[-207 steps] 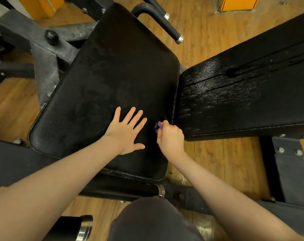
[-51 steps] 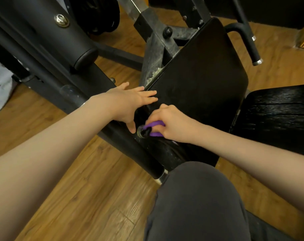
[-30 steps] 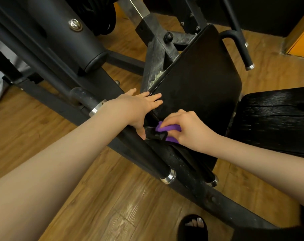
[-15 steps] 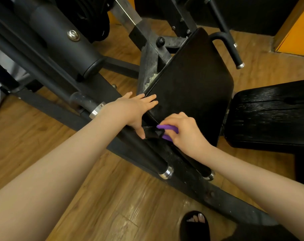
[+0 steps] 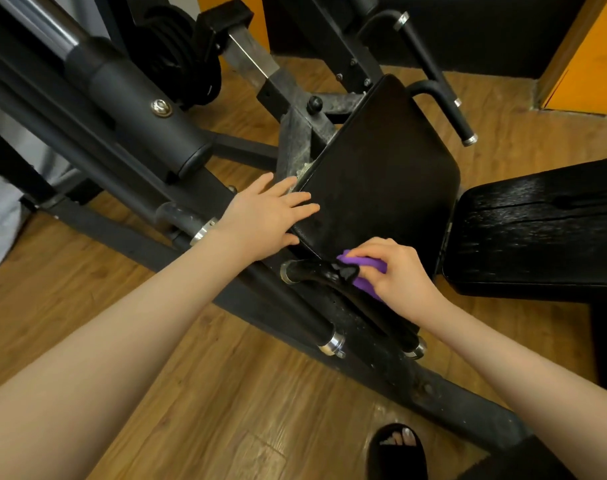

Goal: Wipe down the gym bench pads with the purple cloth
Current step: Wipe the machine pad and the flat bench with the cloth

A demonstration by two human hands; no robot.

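Wooden plank floor (image 5: 226, 393) all around, orange panels at the far edge, dark steel machine frame (image 5: 129, 109) crossing from upper left. One view only — head camera, looking down.

We see two black pads. Seat pad (image 5: 381, 188) sits tilted at centre; back pad (image 5: 537, 230) lies to the right, just beside it with a narrow gap between. Back pad shows wet-looking streaks and a sheen across its top, so we judge it already wiped. Seat pad's face looks dull and even; whether it has been gone over we cannot tell.

Left hand (image 5: 267, 216) lies flat on the seat pad's near-left edge, fingers straight and spread, bracing, holding nothing.

Right hand (image 5: 395, 268) has fingers curled round the purple cloth (image 5: 364, 271), bunched small. Cloth is pressed at the seat pad's lower corner, touching the curved black handle (image 5: 316, 271) that juts out beneath it.

Our judgement: work is now on the edges and underside fittings of the seat — late in the job, not early. Possibly left: the seat pad's far edge and sides.

A sandalled foot (image 5: 397, 448) shows at the bottom, on the floor.
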